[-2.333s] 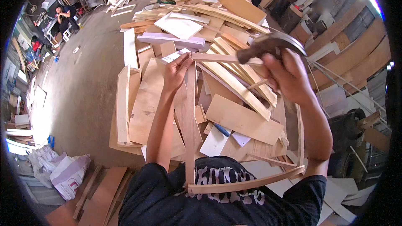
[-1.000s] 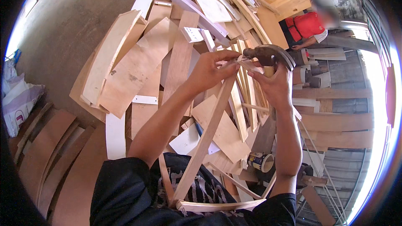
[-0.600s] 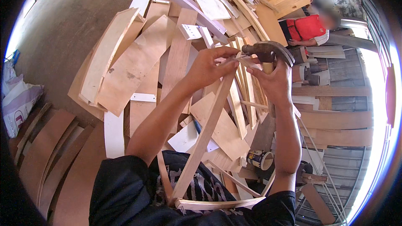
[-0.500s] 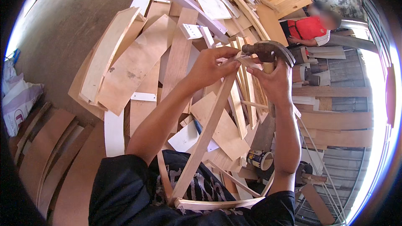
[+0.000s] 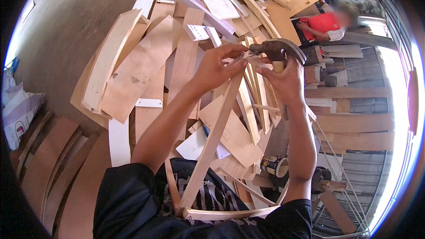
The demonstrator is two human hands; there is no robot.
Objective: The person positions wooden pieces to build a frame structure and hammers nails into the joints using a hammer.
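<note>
A wooden frame of narrow strips (image 5: 211, 144) slants up from near my body, with its lower bar (image 5: 230, 215) across my lap. My left hand (image 5: 219, 70) pinches the frame's far upper end between thumb and fingers. Close beside it, my right hand (image 5: 287, 79) is closed around a claw hammer (image 5: 276, 52), handle downward. The hammer's striking face points left, right by my left fingertips. My right thumb and a finger also reach to the frame's end. Whether a nail sits between the fingertips is too small to tell.
Loose boards (image 5: 144, 68) and offcuts pile up beneath and beyond my hands. A small paint bucket (image 5: 275, 167) stands near my right forearm. Planks (image 5: 354, 126) lie at the right. A person in a red shirt (image 5: 322, 25) is at the far right. White sacks (image 5: 20, 110) rest at left.
Both hands, with hammer and frame end, appear slightly further left and up in the picture. The grips look the same. The person in red has shifted their arms.
</note>
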